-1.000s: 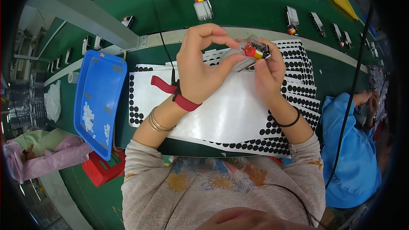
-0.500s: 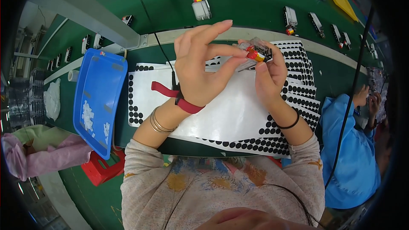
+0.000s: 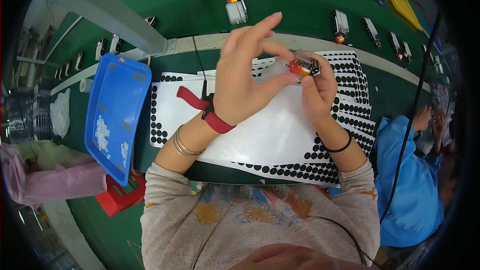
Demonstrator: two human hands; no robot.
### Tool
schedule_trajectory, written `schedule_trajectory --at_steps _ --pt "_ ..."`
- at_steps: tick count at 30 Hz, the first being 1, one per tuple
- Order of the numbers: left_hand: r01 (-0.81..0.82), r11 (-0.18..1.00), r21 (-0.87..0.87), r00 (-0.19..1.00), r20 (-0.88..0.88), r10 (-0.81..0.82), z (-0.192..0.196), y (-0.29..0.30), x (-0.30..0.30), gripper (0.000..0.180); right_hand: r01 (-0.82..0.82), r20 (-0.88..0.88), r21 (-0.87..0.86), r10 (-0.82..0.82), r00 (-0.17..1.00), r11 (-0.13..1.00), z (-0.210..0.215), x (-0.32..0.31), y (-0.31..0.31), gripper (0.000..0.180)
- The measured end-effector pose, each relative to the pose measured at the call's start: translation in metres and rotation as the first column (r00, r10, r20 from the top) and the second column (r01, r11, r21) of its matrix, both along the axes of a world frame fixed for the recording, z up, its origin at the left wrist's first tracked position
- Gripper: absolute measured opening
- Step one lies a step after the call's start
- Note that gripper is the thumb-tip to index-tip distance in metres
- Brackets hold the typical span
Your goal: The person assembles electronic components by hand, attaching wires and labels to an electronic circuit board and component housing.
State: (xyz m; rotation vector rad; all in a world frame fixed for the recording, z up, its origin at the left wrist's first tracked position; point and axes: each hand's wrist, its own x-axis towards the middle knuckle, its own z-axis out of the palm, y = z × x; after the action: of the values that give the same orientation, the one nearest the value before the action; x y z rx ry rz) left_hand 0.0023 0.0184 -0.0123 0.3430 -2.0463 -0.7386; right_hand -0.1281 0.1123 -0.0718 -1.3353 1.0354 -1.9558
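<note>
In my right hand (image 3: 320,90) is a small electronic device (image 3: 311,64) with a clear casing and dark parts, gripped between thumb and fingers. A red-and-yellow battery-like cylinder (image 3: 299,68) sits at its left end. The thumb and index finger of my left hand (image 3: 245,72) pinch around this cylinder, while the other fingers stretch upward. A red wrist strap (image 3: 219,123) with a black cord circles my left wrist. Below both hands lie white sheets (image 3: 260,137) with rows of black round stickers. My fingers hide part of the device.
At the left stands a blue tray (image 3: 112,115) holding small white pieces. Beyond the pale ledge, a white device (image 3: 236,11) and several similar ones rest on the green surface. A grey post (image 3: 110,12) rises at upper left. A co-worker in blue (image 3: 410,180) sits at right.
My left hand has shifted slightly right and upward, its index finger now more bent beside the cylinder. The device in my right hand has turned a little, showing the cylinder more end-on.
</note>
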Motion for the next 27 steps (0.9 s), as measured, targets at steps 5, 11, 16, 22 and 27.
schedule_trajectory --at_steps 5,11,16,22,27 --pt "0.194 0.954 0.228 0.981 -0.063 -0.185 -0.006 0.0 -0.005 0.056 -0.022 0.023 -0.049 0.023 0.999 0.999 0.004 0.004 -0.002 0.035" --pt "0.228 0.959 0.17 0.972 0.016 -0.234 -0.004 0.002 -0.004 0.028 -0.007 -0.01 -0.019 0.006 1.0 1.0 0.001 0.0 0.002 0.035" --pt "0.158 0.965 0.21 0.987 -0.055 -0.15 -0.005 0.005 0.004 0.028 0.0 -0.117 0.026 0.003 0.993 1.0 0.006 0.004 -0.001 0.035" --pt "-0.15 0.989 0.015 0.979 0.14 0.146 0.002 -0.023 0.064 0.019 -0.346 0.635 0.203 0.146 0.759 0.916 0.003 -0.001 -0.004 0.035" --pt "-0.597 0.741 -0.307 0.62 0.409 0.67 -0.012 -0.065 0.196 0.015 -0.388 0.707 0.301 0.069 0.703 0.871 -0.013 -0.006 -0.007 0.037"
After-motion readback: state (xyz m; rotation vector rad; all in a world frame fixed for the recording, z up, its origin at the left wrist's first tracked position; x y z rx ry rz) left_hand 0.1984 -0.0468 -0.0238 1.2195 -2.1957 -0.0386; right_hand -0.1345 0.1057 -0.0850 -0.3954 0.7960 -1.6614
